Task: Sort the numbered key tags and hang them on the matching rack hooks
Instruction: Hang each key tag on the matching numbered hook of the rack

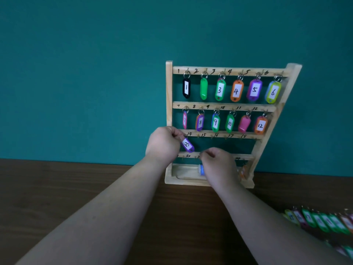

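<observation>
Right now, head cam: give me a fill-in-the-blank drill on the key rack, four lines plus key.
1. The left hand pinches the purple tag numbered ___.
2. The top rail of the rack holds ___ tags.
3. The tag numbered 4 is ___ in colour.
4. Loose tags lie on the table to the person's ___.

Missing words: 13; six; orange; right.
</observation>
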